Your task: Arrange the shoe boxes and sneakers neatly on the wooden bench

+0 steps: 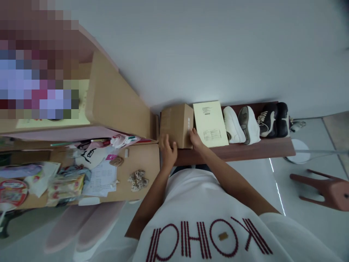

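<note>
While the person stands over a long brown counter (234, 154), a tan counter (141, 160) fills the left side, heaped with papers (100, 178) and snack packets (65, 189); a pink stool (327, 191) sits off to the right. Along the brown counter, in a row: cardboard box (176, 125) at the end nearest the tan counter, pale yellow booklet (210, 123) touching or just beside it, then white sneakers (231, 125) and dark shoes (274, 120). Both hands are on the box. Left hand (169, 151) lies against its near edge, fingers spread, no pinch. Right hand (196, 140) presses at the corner next to the booklet, fingers curled over the edge — whether it actually grips, cannot tell.
</note>
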Available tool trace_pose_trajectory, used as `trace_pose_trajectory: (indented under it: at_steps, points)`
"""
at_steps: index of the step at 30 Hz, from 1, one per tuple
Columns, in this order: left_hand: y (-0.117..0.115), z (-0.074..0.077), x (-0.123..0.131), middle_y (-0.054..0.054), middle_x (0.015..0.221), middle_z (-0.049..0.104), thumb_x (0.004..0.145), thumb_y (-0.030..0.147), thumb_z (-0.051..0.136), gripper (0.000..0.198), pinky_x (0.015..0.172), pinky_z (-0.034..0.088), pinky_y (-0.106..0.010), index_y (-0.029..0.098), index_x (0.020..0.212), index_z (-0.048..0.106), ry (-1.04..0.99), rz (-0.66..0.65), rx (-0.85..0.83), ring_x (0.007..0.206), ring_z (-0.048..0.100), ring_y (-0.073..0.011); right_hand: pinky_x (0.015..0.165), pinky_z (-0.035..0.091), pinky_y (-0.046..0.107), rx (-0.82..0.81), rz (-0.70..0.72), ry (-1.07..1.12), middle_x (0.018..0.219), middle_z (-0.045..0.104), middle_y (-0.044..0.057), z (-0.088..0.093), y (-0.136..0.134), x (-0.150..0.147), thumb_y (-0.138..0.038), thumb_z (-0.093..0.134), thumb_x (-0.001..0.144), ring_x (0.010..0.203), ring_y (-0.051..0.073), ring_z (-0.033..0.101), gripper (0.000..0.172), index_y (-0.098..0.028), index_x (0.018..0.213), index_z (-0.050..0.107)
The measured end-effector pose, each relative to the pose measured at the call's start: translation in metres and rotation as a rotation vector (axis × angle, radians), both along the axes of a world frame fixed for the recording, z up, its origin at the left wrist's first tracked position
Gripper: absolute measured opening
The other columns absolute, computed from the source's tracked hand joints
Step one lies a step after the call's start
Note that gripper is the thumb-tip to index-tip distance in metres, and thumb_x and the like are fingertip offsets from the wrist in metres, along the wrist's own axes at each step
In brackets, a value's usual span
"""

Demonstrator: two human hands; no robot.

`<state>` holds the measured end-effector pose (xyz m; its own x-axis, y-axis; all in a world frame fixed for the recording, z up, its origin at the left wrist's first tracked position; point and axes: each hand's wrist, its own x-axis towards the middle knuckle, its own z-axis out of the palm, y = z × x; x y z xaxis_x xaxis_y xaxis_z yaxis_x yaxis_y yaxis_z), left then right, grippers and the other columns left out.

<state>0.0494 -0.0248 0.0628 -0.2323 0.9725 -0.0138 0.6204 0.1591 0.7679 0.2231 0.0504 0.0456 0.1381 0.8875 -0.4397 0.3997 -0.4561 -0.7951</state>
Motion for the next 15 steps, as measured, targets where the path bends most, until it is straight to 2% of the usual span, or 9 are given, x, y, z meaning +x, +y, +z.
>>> trace_pose_trajectory:
  at_steps: [1,3,5,7,9,11,15]
  points:
    - [0.010,-0.007,-0.012,-0.025,0.167,0.036,0.099,0.048,0.057,0.069,0.130,0.025,-0.053,0.014,0.157,0.041,0.026,0.125,-0.047,0.160,0.029,-0.0340,0.123,0.039,0.047,-0.019,0.014,-0.016,0.158,0.053,0.018,0.002,0.000,0.000,-0.060,0.027,0.105,0.149,0.028,0.049,0.073,-0.012,0.158,0.045]
    - [0.028,-0.019,-0.037,-0.028,0.165,0.038,0.095,0.049,0.066,0.079,0.128,0.029,-0.050,0.011,0.158,0.038,-0.018,0.236,-0.190,0.158,0.033,-0.0349,0.128,0.030,0.047,0.046,0.116,-0.094,0.165,0.045,0.018,0.009,-0.003,0.004,-0.054,0.037,0.104,0.155,0.030,0.039,0.069,-0.011,0.157,0.047]
    - [0.039,-0.030,-0.057,-0.027,0.157,0.051,0.089,0.049,0.074,0.085,0.123,0.038,-0.045,0.011,0.157,0.040,-0.125,0.240,-0.337,0.150,0.048,-0.0336,0.130,0.022,0.052,0.195,0.265,-0.253,0.170,0.037,0.015,0.016,-0.011,0.018,-0.048,0.046,0.102,0.159,0.033,0.029,0.064,-0.016,0.157,0.050]
    - [0.043,-0.039,-0.066,-0.024,0.148,0.062,0.085,0.048,0.081,0.083,0.119,0.043,-0.042,0.013,0.152,0.048,-0.219,0.215,-0.425,0.142,0.058,-0.0320,0.128,0.013,0.065,0.246,0.342,-0.456,0.174,0.028,0.012,0.019,-0.022,0.036,-0.047,0.054,0.098,0.162,0.039,0.016,0.065,-0.022,0.158,0.049]
    - [0.044,-0.047,-0.065,-0.021,0.144,0.065,0.085,0.044,0.082,0.074,0.118,0.044,-0.042,0.014,0.147,0.054,-0.312,0.215,-0.442,0.138,0.061,-0.0304,0.122,0.008,0.077,0.197,0.357,-0.615,0.177,0.022,0.012,0.016,-0.032,0.052,-0.050,0.058,0.096,0.162,0.046,0.006,0.071,-0.025,0.161,0.045]
    - [0.045,-0.052,-0.058,-0.019,0.144,0.067,0.088,0.038,0.079,0.065,0.118,0.045,-0.041,0.016,0.145,0.057,-0.415,0.226,-0.415,0.137,0.062,-0.0281,0.118,0.007,0.082,0.144,0.328,-0.691,0.177,0.018,0.013,0.010,-0.038,0.061,-0.052,0.054,0.097,0.162,0.048,0.004,0.074,-0.026,0.164,0.039]
    - [0.045,-0.058,-0.041,-0.014,0.146,0.066,0.090,0.033,0.076,0.062,0.120,0.044,-0.040,0.019,0.147,0.057,-0.552,0.194,-0.321,0.138,0.061,-0.0243,0.113,0.012,0.086,0.064,0.175,-0.730,0.178,0.014,0.016,0.002,-0.046,0.059,-0.051,0.045,0.101,0.161,0.049,0.001,0.074,-0.026,0.169,0.028]
